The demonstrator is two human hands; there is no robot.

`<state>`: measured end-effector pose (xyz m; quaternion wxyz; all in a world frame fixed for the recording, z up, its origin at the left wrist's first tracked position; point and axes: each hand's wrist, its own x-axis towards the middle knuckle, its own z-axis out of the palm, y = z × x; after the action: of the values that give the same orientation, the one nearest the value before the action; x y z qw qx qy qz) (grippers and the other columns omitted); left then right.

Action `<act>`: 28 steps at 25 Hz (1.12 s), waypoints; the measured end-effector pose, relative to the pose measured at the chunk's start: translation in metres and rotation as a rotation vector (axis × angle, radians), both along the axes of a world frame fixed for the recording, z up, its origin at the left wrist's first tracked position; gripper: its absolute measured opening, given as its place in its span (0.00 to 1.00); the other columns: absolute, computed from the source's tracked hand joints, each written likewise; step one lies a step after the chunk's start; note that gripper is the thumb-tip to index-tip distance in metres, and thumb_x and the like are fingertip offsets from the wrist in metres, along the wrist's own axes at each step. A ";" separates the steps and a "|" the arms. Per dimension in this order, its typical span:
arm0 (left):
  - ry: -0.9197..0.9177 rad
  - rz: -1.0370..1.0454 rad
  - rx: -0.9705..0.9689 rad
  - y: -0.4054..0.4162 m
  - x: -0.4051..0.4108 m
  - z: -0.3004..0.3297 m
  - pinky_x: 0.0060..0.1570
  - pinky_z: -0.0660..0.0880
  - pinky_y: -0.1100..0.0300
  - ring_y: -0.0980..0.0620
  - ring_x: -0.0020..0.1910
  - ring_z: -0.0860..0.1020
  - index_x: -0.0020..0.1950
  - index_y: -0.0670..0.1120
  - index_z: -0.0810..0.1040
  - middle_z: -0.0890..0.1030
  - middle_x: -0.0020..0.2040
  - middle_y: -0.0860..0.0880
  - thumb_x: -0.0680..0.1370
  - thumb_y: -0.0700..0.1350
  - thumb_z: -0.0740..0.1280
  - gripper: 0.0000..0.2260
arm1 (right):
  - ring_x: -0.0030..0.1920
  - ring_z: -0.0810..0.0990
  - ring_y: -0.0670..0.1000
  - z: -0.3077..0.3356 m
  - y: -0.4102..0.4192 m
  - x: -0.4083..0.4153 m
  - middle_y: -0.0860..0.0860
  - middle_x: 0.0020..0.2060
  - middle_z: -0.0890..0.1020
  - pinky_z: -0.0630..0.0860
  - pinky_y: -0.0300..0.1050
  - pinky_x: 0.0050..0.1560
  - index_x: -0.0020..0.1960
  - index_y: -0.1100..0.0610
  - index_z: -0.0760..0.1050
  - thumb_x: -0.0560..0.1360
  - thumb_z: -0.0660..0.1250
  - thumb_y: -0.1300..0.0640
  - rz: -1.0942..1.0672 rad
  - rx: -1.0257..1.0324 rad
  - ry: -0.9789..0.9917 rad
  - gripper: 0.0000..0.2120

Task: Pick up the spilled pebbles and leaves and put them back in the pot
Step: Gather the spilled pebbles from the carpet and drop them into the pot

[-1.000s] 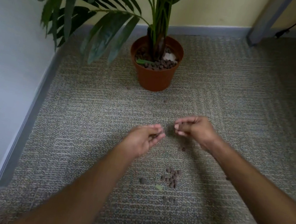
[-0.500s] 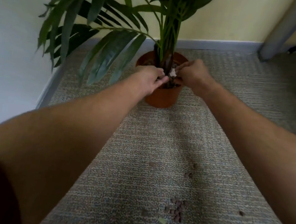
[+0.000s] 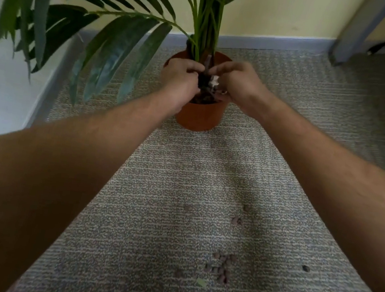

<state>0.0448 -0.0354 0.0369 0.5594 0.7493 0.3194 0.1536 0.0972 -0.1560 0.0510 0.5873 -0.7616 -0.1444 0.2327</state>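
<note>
Deposit step: left hand (image 3: 181,79) and right hand (image 3: 239,83) held curled over the pot (image 3: 198,116), contents unseen; spilled pebbles (image 3: 222,267) and leaf (image 3: 201,283) left mid-carpet, to be gathered next.

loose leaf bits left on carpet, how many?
1: a small green leaf piece on the carpet, just below-left of the pebble cluster. Arms may hide more.

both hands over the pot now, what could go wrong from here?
1. Both the left hand and the right hand crowd the stems above the pot; dropped pebbles could bounce off the rim onto the carpet.
2. A pebble cluster and a leaf scrap lie between the forearms and might get scattered.
</note>
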 end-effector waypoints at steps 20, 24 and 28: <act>0.764 -0.621 0.837 0.056 -0.065 -0.129 0.72 0.60 0.49 0.42 0.76 0.55 0.76 0.41 0.57 0.53 0.78 0.41 0.76 0.35 0.62 0.29 | 0.48 0.76 0.52 -0.147 -0.078 -0.065 0.54 0.49 0.76 0.75 0.45 0.47 0.58 0.59 0.75 0.76 0.63 0.65 0.533 -0.857 -0.872 0.12; 0.652 -0.522 0.973 0.049 -0.066 -0.125 0.59 0.74 0.47 0.39 0.60 0.74 0.61 0.37 0.75 0.71 0.62 0.40 0.73 0.31 0.64 0.16 | 0.46 0.73 0.49 -0.157 -0.119 -0.088 0.51 0.49 0.74 0.75 0.40 0.44 0.58 0.57 0.73 0.74 0.63 0.65 0.381 -0.892 -0.744 0.13; 0.665 -0.379 0.866 0.033 -0.068 -0.126 0.54 0.77 0.47 0.39 0.54 0.77 0.51 0.38 0.80 0.77 0.55 0.39 0.73 0.30 0.63 0.11 | 0.42 0.71 0.47 -0.160 -0.146 -0.124 0.51 0.48 0.73 0.78 0.42 0.42 0.56 0.59 0.73 0.76 0.61 0.62 0.353 -0.841 -0.702 0.10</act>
<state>-0.0235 -0.0019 -0.0896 0.0887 0.9621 0.2461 -0.0765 -0.0271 -0.3022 -0.1094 0.1032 -0.9256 -0.3508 0.0981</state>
